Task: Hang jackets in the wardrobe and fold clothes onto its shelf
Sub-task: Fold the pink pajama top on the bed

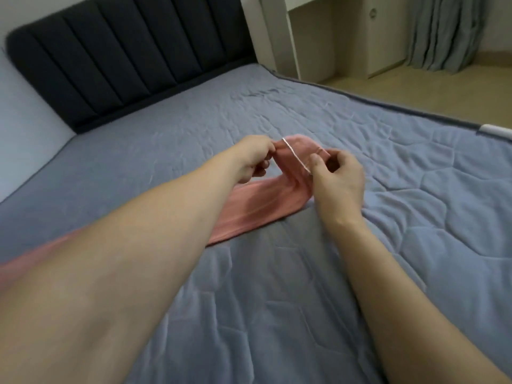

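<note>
A long pink garment with a thin white trim at its far end lies stretched across the blue quilted bed. Its near part runs under my left forearm towards the lower left. My left hand pinches the left corner of the trimmed end. My right hand pinches the right corner of the same end, lifting it slightly off the quilt. The wardrobe is not in view.
A dark padded headboard stands at the back left. Beyond the bed's far edge are a pale cabinet, a grey curtain and wooden floor. A small white object lies at the bed's right edge.
</note>
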Demonstrator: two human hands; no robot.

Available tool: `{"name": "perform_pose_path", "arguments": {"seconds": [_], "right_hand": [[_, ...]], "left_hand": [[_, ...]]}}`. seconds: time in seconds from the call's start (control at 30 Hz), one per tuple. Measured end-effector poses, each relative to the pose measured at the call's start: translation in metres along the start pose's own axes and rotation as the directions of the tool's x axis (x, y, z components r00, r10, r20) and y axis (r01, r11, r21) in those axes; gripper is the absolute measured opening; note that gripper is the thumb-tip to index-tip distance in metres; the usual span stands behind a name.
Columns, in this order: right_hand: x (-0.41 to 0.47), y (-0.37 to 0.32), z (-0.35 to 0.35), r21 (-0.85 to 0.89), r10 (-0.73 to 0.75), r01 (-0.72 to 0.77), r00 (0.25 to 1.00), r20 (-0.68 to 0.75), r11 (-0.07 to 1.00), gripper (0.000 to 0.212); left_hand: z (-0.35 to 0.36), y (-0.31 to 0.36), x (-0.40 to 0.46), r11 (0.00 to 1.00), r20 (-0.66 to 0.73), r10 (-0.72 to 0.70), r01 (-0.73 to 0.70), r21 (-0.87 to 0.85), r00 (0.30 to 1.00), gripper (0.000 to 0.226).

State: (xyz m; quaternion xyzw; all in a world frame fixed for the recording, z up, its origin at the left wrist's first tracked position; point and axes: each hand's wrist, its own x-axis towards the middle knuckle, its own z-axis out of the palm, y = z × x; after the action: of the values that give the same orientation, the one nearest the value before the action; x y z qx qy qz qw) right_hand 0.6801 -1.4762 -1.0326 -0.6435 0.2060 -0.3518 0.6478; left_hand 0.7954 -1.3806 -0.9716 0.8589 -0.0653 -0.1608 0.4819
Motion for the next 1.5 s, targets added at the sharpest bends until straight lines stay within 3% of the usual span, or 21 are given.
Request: {"name": "perform_pose_path", "arguments": {"seconds": [0.2, 0.3, 0.37, 0.5, 0.57, 0.7, 0.8, 0.87, 0.93, 1.0, 1.07, 1.1, 1.13, 1.17, 1.2, 1.23, 1.27, 1.33, 1.4, 1.47, 1.5], "right_hand": [[-0.086, -0.041, 0.120, 0.005, -0.202, 0.211, 0.928, 0.313, 0.977, 0.015], [-0.148, -0.055, 0.192, -0.038, -0.295, 0.354, 0.830, 0.473, 0.935, 0.028], [-0.195, -0.062, 0.243, -0.051, -0.341, 0.454, 0.735, 0.585, 0.890, 0.031], [-0.290, -0.053, 0.324, -0.202, -0.456, 0.769, 0.545, 0.704, 0.607, 0.041], [-0.321, -0.039, 0.349, -0.272, -0.359, 0.804, 0.502, 0.787, 0.528, 0.052], [-0.338, -0.006, 0.379, -0.567, -0.030, 0.748, 0.612, 0.790, 0.346, 0.068], [-0.337, 0.009, 0.392, -0.672, 0.019, 0.687, 0.695, 0.719, 0.276, 0.073], [-0.335, 0.017, 0.396, -0.698, 0.021, 0.670, 0.718, 0.696, 0.253, 0.072], [-0.336, 0.026, 0.397, -0.717, 0.012, 0.660, 0.734, 0.679, 0.222, 0.070], [-0.332, 0.033, 0.397, -0.738, -0.015, 0.640, 0.757, 0.653, 0.214, 0.071], [-0.320, 0.036, 0.395, -0.777, -0.001, 0.581, 0.801, 0.599, 0.243, 0.074], [-0.313, 0.038, 0.393, -0.803, 0.033, 0.539, 0.825, 0.564, 0.256, 0.075], [-0.306, 0.038, 0.390, -0.831, 0.077, 0.493, 0.847, 0.526, 0.257, 0.075], [-0.301, 0.037, 0.385, -0.858, 0.119, 0.447, 0.866, 0.486, 0.253, 0.076], [-0.299, 0.034, 0.380, -0.878, 0.148, 0.409, 0.880, 0.452, 0.248, 0.076], [-0.300, 0.029, 0.373, -0.890, 0.166, 0.386, 0.887, 0.430, 0.243, 0.075], [-0.303, 0.025, 0.364, -0.894, 0.176, 0.382, 0.888, 0.425, 0.233, 0.075], [-0.315, 0.014, 0.345, -0.897, 0.190, 0.399, 0.881, 0.432, 0.190, 0.075], [-0.333, 0.005, 0.323, -0.902, 0.206, 0.398, 0.881, 0.427, 0.167, 0.076], [-0.349, -0.004, 0.296, -0.913, 0.236, 0.377, 0.883, 0.405, 0.158, 0.079], [-0.357, -0.009, 0.281, -0.915, 0.255, 0.380, 0.879, 0.403, 0.137, 0.081]], "left_hand": [[-0.168, -0.062, -0.054, 0.911, 0.009, -0.157, 0.148, -0.386, 0.988, 0.028], [-0.254, -0.113, -0.080, 0.887, -0.011, -0.206, 0.182, -0.425, 0.978, 0.041], [-0.305, -0.151, -0.097, 0.892, -0.040, -0.248, 0.212, -0.400, 0.968, 0.031], [-0.404, -0.228, -0.130, 0.889, -0.115, -0.364, 0.308, -0.339, 0.924, 0.012], [-0.452, -0.269, -0.151, 0.873, -0.162, -0.416, 0.343, -0.347, 0.895, 0.010], [-0.518, -0.359, -0.183, 0.900, -0.440, -0.422, 0.307, -0.310, 0.793, 0.013], [-0.540, -0.413, -0.185, 0.961, -0.643, -0.266, 0.250, -0.119, 0.718, 0.018], [-0.542, -0.426, -0.177, 0.960, -0.606, -0.245, 0.276, -0.044, 0.757, 0.030], [-0.541, -0.423, -0.173, 0.933, -0.608, -0.101, 0.287, 0.216, 0.787, 0.041], [-0.534, -0.413, -0.177, 0.845, -0.599, 0.254, 0.128, 0.520, 0.759, 0.043], [-0.527, -0.415, -0.184, 0.641, -0.503, 0.536, 0.061, 0.765, 0.678, 0.042], [-0.527, -0.422, -0.188, 0.531, -0.465, 0.547, 0.142, 0.836, 0.696, 0.040], [-0.530, -0.434, -0.193, 0.481, -0.488, 0.453, 0.257, 0.838, 0.746, 0.039], [-0.535, -0.448, -0.201, 0.479, -0.565, 0.269, 0.400, 0.781, 0.780, 0.038], [-0.540, -0.460, -0.212, 0.485, -0.645, 0.045, 0.548, 0.681, 0.762, 0.039], [-0.544, -0.466, -0.225, 0.498, -0.690, -0.117, 0.644, 0.581, 0.714, 0.041], [-0.545, -0.465, -0.234, 0.541, -0.718, -0.179, 0.677, 0.500, 0.673, 0.044], [-0.537, -0.450, -0.242, 0.759, -0.777, -0.201, 0.596, 0.261, 0.596, 0.048], [-0.519, -0.422, -0.253, 0.908, -0.761, -0.347, 0.399, -0.127, 0.548, 0.049], [-0.495, -0.405, -0.274, 0.892, -0.609, -0.447, 0.273, -0.361, 0.655, 0.059], [-0.481, -0.403, -0.290, 0.887, -0.530, -0.446, 0.281, -0.366, 0.721, 0.062]]}}
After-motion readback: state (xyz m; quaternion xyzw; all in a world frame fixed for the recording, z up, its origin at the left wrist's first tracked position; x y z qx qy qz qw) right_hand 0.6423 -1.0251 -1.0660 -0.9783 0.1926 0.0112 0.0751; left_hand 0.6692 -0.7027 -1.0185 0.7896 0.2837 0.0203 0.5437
